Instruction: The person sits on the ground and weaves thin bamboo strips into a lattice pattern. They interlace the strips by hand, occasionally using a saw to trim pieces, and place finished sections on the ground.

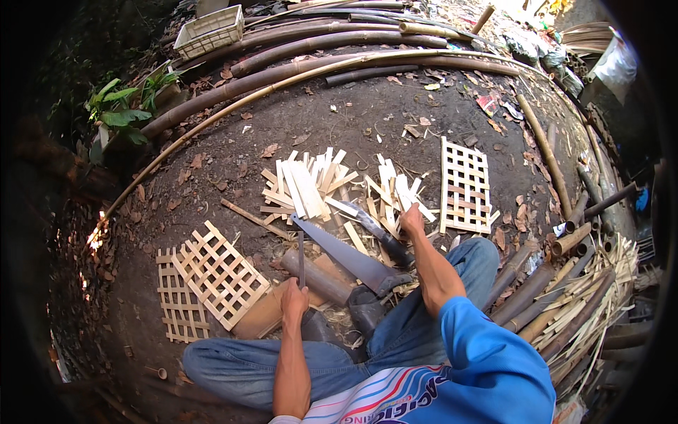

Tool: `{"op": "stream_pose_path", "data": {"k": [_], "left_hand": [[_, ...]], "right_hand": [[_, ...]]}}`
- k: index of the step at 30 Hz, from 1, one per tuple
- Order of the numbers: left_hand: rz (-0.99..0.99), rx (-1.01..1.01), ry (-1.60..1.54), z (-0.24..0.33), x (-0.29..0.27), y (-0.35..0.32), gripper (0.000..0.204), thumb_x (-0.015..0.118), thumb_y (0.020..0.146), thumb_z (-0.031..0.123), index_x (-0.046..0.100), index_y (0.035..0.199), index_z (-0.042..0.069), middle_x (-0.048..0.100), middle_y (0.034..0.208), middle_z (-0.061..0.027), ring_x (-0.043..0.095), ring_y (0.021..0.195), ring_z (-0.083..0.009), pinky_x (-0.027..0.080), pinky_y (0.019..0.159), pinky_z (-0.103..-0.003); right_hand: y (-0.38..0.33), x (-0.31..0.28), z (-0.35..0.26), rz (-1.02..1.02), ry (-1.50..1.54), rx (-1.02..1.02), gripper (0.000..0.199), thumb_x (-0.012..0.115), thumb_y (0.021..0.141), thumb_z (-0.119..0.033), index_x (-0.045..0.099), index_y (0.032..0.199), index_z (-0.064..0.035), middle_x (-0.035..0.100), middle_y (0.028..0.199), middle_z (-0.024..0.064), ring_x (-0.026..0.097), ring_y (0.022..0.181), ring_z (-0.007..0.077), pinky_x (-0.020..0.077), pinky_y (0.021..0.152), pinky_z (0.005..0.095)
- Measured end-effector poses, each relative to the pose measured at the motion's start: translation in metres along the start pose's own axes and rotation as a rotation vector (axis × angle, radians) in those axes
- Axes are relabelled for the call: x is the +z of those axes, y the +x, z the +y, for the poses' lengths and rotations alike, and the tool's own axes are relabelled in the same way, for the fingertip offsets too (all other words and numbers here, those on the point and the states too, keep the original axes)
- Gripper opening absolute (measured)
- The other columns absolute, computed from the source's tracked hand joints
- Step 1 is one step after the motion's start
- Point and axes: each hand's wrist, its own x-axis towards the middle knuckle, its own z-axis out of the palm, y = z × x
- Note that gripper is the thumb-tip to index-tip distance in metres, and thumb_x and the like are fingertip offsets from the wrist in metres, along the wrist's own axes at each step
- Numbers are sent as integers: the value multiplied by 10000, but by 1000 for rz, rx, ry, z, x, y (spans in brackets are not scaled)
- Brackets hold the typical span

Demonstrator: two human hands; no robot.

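Observation:
I sit on dark ground with my legs folded. My left hand (294, 298) grips a thin dark tool (300, 258) that stands upright above a bamboo block (316, 278). My right hand (412, 220) reaches forward and closes on a pale bamboo slat (405, 194) at the edge of a pile of short slats (390, 198). A second slat pile (304, 185) lies to the left of it. A handsaw (346, 253) with a dark handle lies between my hands, and a machete-like blade (372, 227) rests beside it.
Two woven bamboo lattices (212, 272) lie to my left, and another lattice (466, 185) on the right. Long bamboo poles (318, 67) curve across the back. Cut bamboo tubes and splints (572, 297) pile at my right. A white crate (210, 30) sits far back.

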Motion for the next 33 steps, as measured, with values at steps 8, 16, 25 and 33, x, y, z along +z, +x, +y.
{"op": "stream_pose_path", "data": {"k": [8,16,25,33], "left_hand": [[99,-96,118,17,-14,-11,546,646,863,299,471,1312,43,560,1253,-230,526,1172,-423,414,973,-499],[169,187,-353,30,-23,4,511,630,908,352,522,1287,28,600,1183,-173,604,1023,-318,481,870,-425],[-455,29,-1434,57,-30,-8,432,593,963,368,564,1210,15,660,984,-87,642,766,-163,532,650,-269],[-306,114,-1319,52,-23,-4,279,662,928,222,566,1079,9,642,861,-87,652,751,-166,553,592,-287]], "right_hand": [[-35,27,-3,-80,330,147,317,526,939,-197,609,1008,101,665,815,245,676,701,335,524,611,434],[-168,44,-32,-425,1298,238,278,369,1006,-198,528,1115,3,549,880,91,519,634,163,480,534,315],[-260,14,-33,-1166,1037,-121,384,367,1055,-295,504,1307,-40,629,1019,35,588,795,121,525,726,288],[-275,30,-27,-1109,780,-232,405,462,1022,-384,549,1209,-35,669,988,69,600,719,112,523,672,279]]}}
